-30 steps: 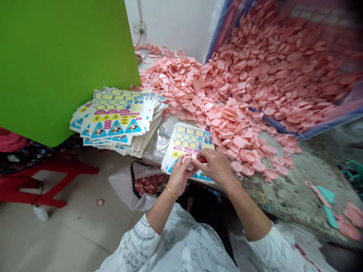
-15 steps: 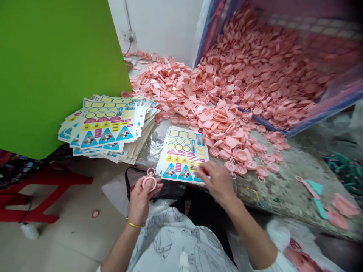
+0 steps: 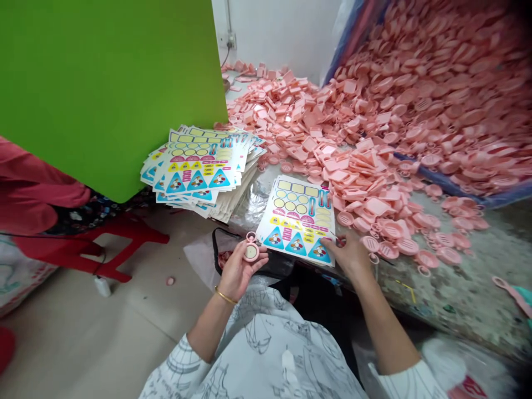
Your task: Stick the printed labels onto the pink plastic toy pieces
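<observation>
My left hand (image 3: 239, 267) is raised palm up over a black-rimmed bag, holding a small round pink plastic piece with a loop on top (image 3: 251, 252). A pale disc sits in the middle of that piece. My right hand (image 3: 351, 256) rests its fingertips at the lower right edge of a printed sticker sheet (image 3: 295, 220) with yellow circles and blue triangles. A few stickers on that sheet look lifted, but I cannot tell which. Nothing clearly sits in my right hand.
A stack of sticker sheets (image 3: 199, 163) lies left of the loose sheet. A large heap of pink plastic parts (image 3: 394, 149) fills the back right. A green board (image 3: 103, 83) blocks the left. A red stool (image 3: 120, 241) stands on the tiled floor.
My left hand has moved away from the sheet, and the pale disc now shows on the pink piece. My right hand has shifted to the sheet's lower right edge. The view has swung slightly.
</observation>
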Motion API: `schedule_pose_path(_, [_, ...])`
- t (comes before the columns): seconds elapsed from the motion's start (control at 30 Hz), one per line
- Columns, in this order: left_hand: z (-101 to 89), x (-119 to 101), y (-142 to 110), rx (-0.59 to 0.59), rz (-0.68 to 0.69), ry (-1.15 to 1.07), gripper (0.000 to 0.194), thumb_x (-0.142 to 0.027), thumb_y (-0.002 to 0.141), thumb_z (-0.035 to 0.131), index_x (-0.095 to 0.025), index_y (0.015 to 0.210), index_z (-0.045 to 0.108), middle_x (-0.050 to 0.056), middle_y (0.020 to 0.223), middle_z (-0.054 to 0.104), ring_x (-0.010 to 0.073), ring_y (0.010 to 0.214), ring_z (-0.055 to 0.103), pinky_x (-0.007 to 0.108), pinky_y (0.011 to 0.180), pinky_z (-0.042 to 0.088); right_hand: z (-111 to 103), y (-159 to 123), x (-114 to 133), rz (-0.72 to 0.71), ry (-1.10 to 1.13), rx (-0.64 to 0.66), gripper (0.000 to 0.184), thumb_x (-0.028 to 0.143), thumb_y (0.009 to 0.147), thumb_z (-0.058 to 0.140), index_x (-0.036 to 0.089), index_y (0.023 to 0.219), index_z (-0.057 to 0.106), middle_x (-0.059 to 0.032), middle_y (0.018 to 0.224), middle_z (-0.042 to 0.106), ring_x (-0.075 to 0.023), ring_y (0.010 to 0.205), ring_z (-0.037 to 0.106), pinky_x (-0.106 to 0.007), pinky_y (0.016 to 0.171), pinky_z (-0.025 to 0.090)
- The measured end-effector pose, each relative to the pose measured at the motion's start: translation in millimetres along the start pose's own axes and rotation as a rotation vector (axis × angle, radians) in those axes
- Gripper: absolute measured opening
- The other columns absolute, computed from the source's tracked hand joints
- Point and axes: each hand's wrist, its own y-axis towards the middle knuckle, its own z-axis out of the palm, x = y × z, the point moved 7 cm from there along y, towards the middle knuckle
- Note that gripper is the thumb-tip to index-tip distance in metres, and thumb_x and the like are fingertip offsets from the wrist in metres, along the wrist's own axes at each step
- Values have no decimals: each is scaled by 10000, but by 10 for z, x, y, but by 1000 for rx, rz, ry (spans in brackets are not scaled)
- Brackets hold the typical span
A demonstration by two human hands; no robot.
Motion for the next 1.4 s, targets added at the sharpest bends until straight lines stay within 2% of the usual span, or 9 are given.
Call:
schedule_pose_path(0.33, [-940, 107, 267, -338, 58, -10, 185, -13, 811, 520, -145, 939, 543, 80, 895, 696, 190, 827, 728, 310, 796, 587, -21, -8, 50, 12, 135, -106, 316, 529, 737, 604, 221, 720, 535, -16, 638, 607, -200, 608, 564, -283, 570, 339])
schedule_pose_path(0.53, [-1483, 253, 554, -468, 125, 115, 208, -189, 837, 583, -182, 1043, 560, 33, 894, 671, 168, 774, 695, 321, 745, 572, -214, -34, 30, -53, 323, -203, 312, 543, 740, 515, 235, 697, 528, -11, 629, 600, -216, 628, 561, -309, 599, 386])
schedule_pose_path(0.73, [-1685, 180, 677, -474, 274, 551, 467, -350, 722, 696, -172, 1143, 601, 136, 1213, 663, 301, 1195, 604, 395, 998, 476, -746, -171, 330, -102, 639, -322, 377, 587, 744, 625, 222, 824, 580, 28, 664, 572, -174, 620, 523, -287, 585, 412])
schedule_pose_path(0.83, [-1657, 150, 700, -428, 292, 681, 441, -368, 751, 630, -140, 1128, 611, 167, 1314, 612, 296, 1268, 551, 391, 1096, 390, -944, -97, 900, -182, 859, -359, 339, 536, 750, 660, 222, 793, 541, 25, 713, 561, -164, 646, 526, -277, 577, 419])
schedule_pose_path(0.93, [-1538, 111, 663, -408, 319, 714, 417, -355, 765, 599, -128, 1114, 614, 162, 1254, 636, 288, 1210, 584, 410, 1090, 398, -852, 89, 1743, -278, 976, -314, 246, 462, 833, 561, 219, 836, 524, -2, 816, 594, -170, 739, 555, -296, 668, 454])
schedule_pose_path(1.03, [-1301, 31, 559, -380, 374, 665, 353, -312, 754, 636, -167, 1076, 630, 121, 1177, 663, 282, 1149, 608, 415, 1065, 423, -458, 288, 2487, -249, 917, -220, 148, 356, 872, 520, 233, 807, 471, -12, 840, 617, -164, 804, 560, -294, 769, 445])
schedule_pose_path(1.13, [-998, -47, 421, -348, 404, 584, 327, -262, 739, 686, -205, 1057, 635, 82, 1111, 681, 266, 1093, 628, 395, 1049, 438, -14, 324, 2891, -257, 856, -69, 140, 366, 883, 559, 244, 854, 497, 1, 832, 647, -160, 789, 587, -269, 742, 437])
schedule_pose_path(1.23, [-680, -88, 307, -313, 426, 537, 328, -260, 755, 695, -216, 1073, 628, 59, 1045, 687, 243, 1029, 639, 358, 994, 476, 134, 242, 2768, -363, 662, -60, 211, 438, 922, 540, 264, 1042, 539, 26, 955, 666, -142, 868, 613, -238, 766, 429])
schedule_pose_path(1.4, [-344, -66, 317, -222, 426, 455, 348, -292, 762, 702, -226, 1090, 608, 47, 1028, 671, 196, 929, 640, 291, 859, 528, -213, 388, 1547, -253, 408, -227, 239, 386, 924, 533, 215, 1087, 563, -63, 1156, 582, -211, 1077, 528, -295, 863, 385])
